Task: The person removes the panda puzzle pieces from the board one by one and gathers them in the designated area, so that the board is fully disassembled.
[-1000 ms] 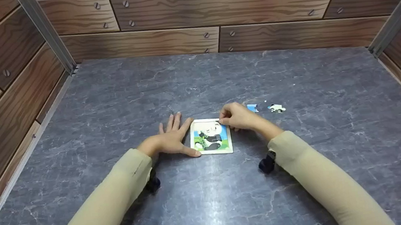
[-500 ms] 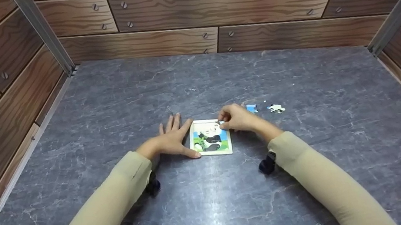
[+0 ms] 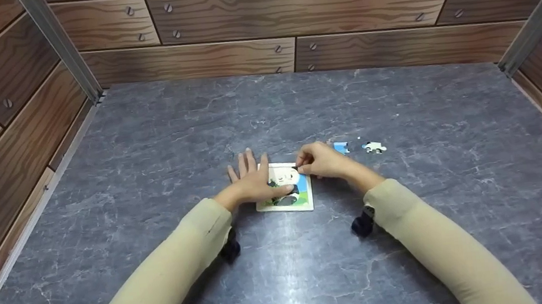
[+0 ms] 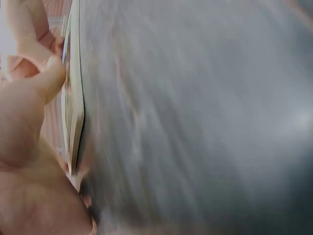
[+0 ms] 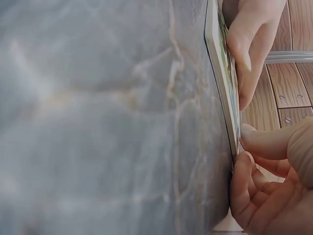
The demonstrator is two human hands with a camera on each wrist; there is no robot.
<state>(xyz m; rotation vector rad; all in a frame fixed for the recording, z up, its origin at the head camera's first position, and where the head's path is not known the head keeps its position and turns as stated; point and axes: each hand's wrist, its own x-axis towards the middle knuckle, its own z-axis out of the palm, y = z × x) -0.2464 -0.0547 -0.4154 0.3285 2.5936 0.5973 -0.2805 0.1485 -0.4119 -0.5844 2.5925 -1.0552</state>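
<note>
A small square panda jigsaw puzzle in a pale frame [image 3: 285, 210] lies on the grey marbled table [image 3: 268, 122]. My left hand [image 3: 254, 183] lies over its left side with fingers spread, and the thumb reaches across the panda picture. At the upper right corner, my right hand [image 3: 322, 159] has its fingers curled and pinches a puzzle piece, mostly hidden by the fingertips. In the right wrist view the right thumb [image 5: 269, 143] is over the puzzle's face, with curled fingers at its edge. The left thumb [image 4: 51, 78] shows over the board in the left wrist view.
Just beyond the right hand lie a blue puzzle piece [image 3: 341, 147] and a white-and-black puzzle piece [image 3: 375, 147], with a tiny white speck near them. Wood-patterned walls [image 3: 221, 59] with metal corner posts enclose the table at the back and sides.
My left hand has slid right from the frame's left edge onto the puzzle, its thumb now across the picture. The right hand stays at the upper right corner, its fingertips shifting slightly.
</note>
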